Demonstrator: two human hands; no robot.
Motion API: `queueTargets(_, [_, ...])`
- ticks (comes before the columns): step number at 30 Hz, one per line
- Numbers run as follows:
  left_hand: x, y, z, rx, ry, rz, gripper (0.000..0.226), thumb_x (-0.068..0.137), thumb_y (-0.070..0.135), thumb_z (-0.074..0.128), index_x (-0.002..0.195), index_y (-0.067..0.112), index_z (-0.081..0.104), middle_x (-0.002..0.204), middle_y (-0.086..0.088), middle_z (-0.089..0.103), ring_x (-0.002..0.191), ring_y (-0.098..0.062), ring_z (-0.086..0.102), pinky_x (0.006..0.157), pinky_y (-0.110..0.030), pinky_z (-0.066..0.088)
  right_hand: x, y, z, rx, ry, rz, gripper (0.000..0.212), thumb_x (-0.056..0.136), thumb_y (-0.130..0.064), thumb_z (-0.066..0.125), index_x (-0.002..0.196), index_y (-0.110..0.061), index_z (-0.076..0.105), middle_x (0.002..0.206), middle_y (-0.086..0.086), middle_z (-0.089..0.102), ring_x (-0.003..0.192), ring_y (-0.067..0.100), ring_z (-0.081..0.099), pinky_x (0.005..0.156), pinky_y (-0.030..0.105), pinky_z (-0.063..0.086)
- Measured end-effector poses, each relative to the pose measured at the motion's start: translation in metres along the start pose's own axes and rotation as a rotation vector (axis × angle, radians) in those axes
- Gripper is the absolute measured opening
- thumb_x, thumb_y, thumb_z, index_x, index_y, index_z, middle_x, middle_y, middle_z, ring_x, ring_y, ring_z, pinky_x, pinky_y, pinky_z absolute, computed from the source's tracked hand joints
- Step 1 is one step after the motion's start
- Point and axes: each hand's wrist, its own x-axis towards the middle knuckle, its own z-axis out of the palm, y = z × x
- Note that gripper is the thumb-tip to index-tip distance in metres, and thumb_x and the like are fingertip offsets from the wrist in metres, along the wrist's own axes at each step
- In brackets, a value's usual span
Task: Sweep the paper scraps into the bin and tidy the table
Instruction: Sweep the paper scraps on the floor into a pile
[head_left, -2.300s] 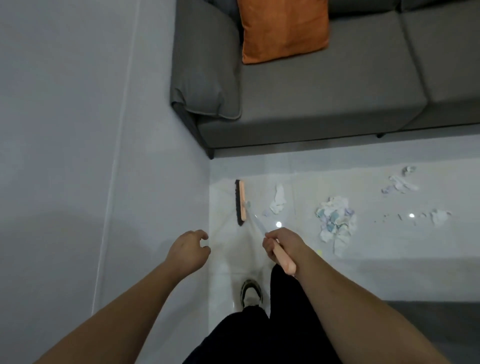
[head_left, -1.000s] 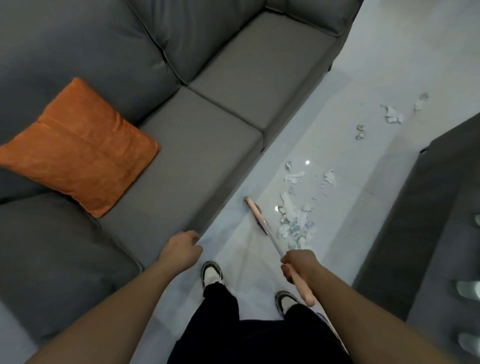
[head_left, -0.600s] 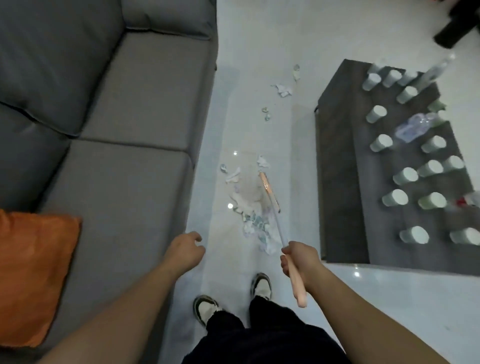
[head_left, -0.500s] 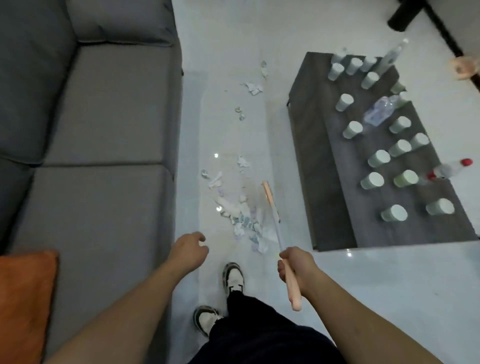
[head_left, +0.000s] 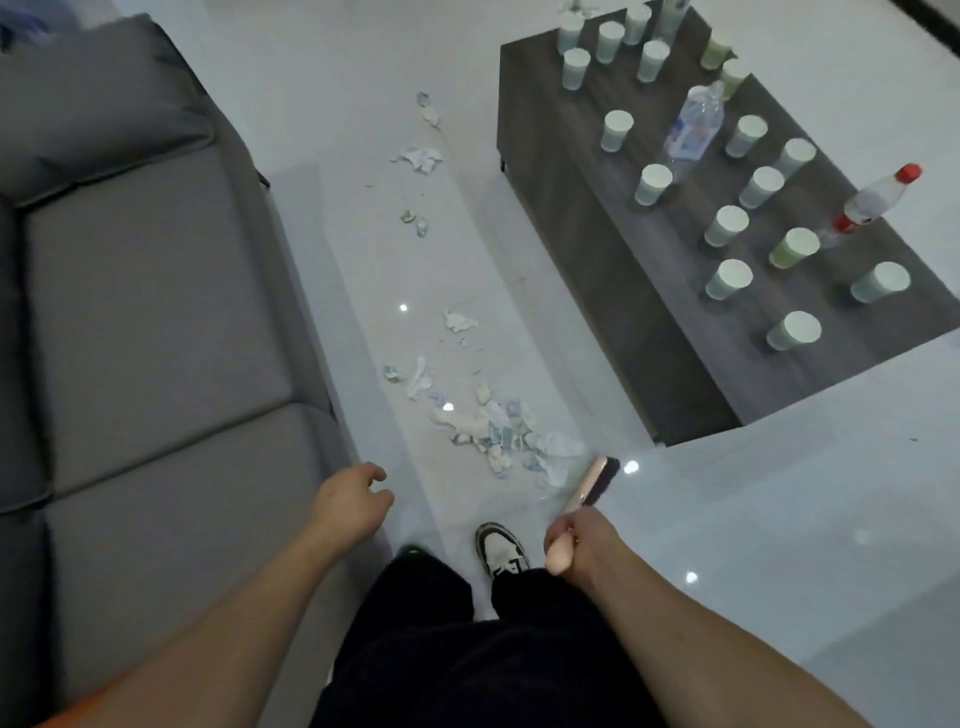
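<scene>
Paper scraps (head_left: 498, 434) lie in a loose heap on the pale floor between the sofa and the table, with smaller bits (head_left: 421, 158) trailing away up the aisle. My right hand (head_left: 574, 538) grips the pink handle of a broom (head_left: 592, 483), whose dark bristle head sits just right of the heap near my foot. My left hand (head_left: 353, 501) hangs free over the sofa's edge, fingers loosely curled, holding nothing. The dark wooden table (head_left: 587, 234) carries several paper cups (head_left: 730, 278) and two plastic bottles (head_left: 693, 127). No bin is in view.
A grey sofa (head_left: 145, 312) fills the left side and bounds the narrow aisle. The table's near corner (head_left: 660, 441) stands close to the broom head. My shoes (head_left: 501, 548) are on the floor just below the heap. Open glossy floor (head_left: 805, 493) spreads to the right.
The view has swung from the sofa corner round to the aisle and table. The broom head has been drawn back from the middle of the heap to its near right side.
</scene>
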Motion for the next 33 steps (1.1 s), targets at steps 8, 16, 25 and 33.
queueTargets(8, [0.069, -0.026, -0.049, 0.046, -0.053, 0.101, 0.041, 0.088, 0.024, 0.062, 0.128, 0.013, 0.06, 0.133, -0.008, 0.06, 0.124, -0.024, 0.054, 0.103, -0.028, 0.038, -0.009, -0.001, 0.119, 0.252, -0.223, 0.1, 0.024, 0.095, 0.004, 0.034, 0.077, -0.012, 0.038, 0.064, 0.001, 0.034, 0.027, 0.008, 0.034, 0.03, 0.013, 0.033])
queueTargets(16, [0.126, -0.041, -0.08, -0.059, -0.107, 0.075, 0.039, 0.084, 0.024, 0.061, 0.123, 0.019, 0.063, 0.125, -0.008, 0.064, 0.117, -0.024, 0.057, 0.098, -0.028, 0.042, -0.013, -0.038, 0.156, 0.406, -0.394, 0.208, 0.028, 0.101, -0.009, 0.036, 0.074, -0.017, 0.033, 0.049, -0.001, 0.03, 0.031, 0.008, 0.031, 0.033, 0.011, 0.03])
queueTargets(25, [0.145, -0.037, -0.095, -0.131, -0.115, 0.074, 0.039, 0.082, 0.032, 0.063, 0.121, 0.023, 0.064, 0.127, -0.004, 0.063, 0.118, -0.023, 0.056, 0.099, -0.029, 0.041, -0.054, -0.054, 0.2, 0.045, -0.292, 0.104, 0.019, 0.099, -0.005, 0.039, 0.084, -0.015, 0.035, 0.058, -0.002, 0.03, 0.034, 0.008, 0.031, 0.029, 0.016, 0.031])
queueTargets(33, [0.155, -0.041, -0.116, -0.209, -0.075, 0.032, 0.041, 0.084, 0.031, 0.061, 0.124, 0.023, 0.062, 0.131, -0.004, 0.06, 0.119, -0.023, 0.055, 0.097, -0.028, 0.041, -0.062, -0.041, 0.233, -0.404, -0.372, 0.154, 0.014, 0.099, -0.006, 0.042, 0.108, -0.016, 0.043, 0.058, 0.001, 0.036, 0.036, 0.007, 0.033, 0.03, 0.014, 0.031])
